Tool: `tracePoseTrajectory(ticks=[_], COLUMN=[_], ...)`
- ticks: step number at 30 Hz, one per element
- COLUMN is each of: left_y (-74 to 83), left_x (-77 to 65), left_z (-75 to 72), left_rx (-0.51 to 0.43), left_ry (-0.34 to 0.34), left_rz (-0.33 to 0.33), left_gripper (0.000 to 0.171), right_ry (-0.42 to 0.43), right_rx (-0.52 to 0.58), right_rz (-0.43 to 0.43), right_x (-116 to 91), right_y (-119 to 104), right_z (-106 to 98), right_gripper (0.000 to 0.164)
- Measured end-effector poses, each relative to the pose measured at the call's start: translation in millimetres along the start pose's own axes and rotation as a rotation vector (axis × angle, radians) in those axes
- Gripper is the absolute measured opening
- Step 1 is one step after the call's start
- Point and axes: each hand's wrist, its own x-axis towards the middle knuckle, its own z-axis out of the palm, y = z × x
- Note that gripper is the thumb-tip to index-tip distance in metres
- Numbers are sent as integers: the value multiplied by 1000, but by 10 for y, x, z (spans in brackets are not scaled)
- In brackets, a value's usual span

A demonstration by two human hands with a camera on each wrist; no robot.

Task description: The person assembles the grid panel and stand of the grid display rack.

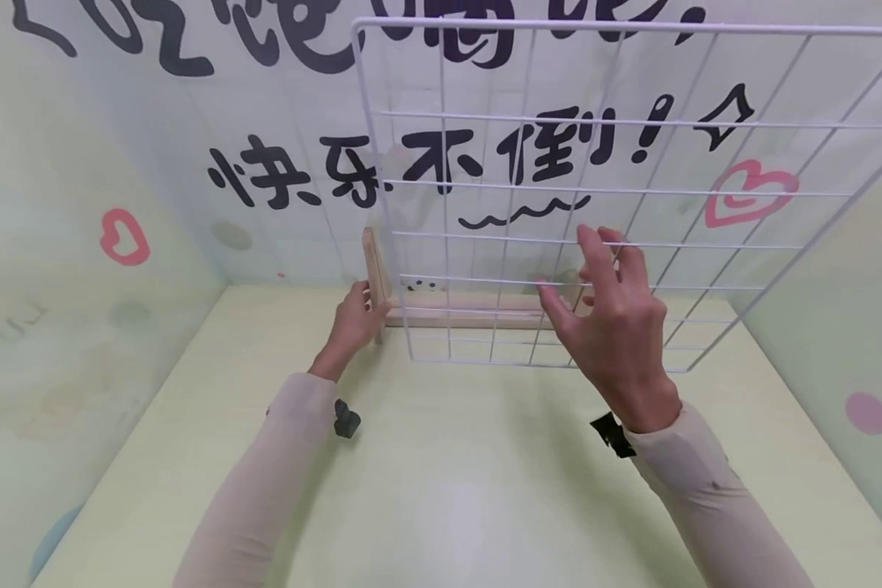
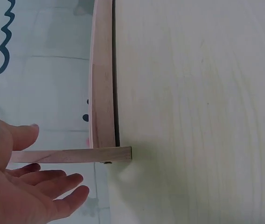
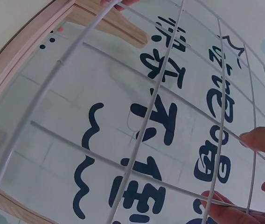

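Observation:
My right hand (image 1: 621, 335) grips a white wire grid panel (image 1: 632, 27), its fingertips among the wires. The panel is tilted and held up in front of the back wall, overlapping part of a wooden stand. My left hand (image 1: 353, 318) is around the stand's left upright (image 1: 373, 265), thumb on one side and fingers on the other. In the left wrist view, the wooden crossbar (image 2: 103, 93) meets the upright's foot (image 2: 116, 154) at a corner. Through the wires in the right wrist view, the upright's rounded end (image 3: 132, 35) shows.
A pale yellow table (image 1: 456, 465) lies under both hands. Behind the stand is a wall covering (image 1: 294, 253) with large black characters and pink hearts. Side walls (image 1: 66, 327) rise at left and right. A small black device sits at each wrist.

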Motion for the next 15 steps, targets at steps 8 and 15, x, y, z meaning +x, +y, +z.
tracePoseTrajectory(ticks=[8,15], left_y=[-97,-159], left_x=[163,276], left_z=[124,178], left_rx=[-9,67], left_ry=[-31,19], left_rz=[-24,16], left_gripper=[74,70], right_ry=[28,42], right_rx=[-3,4], right_rz=[-14,-31], right_x=[2,78], right_y=[36,40], right_z=[-4,-23], right_gripper=[60,60])
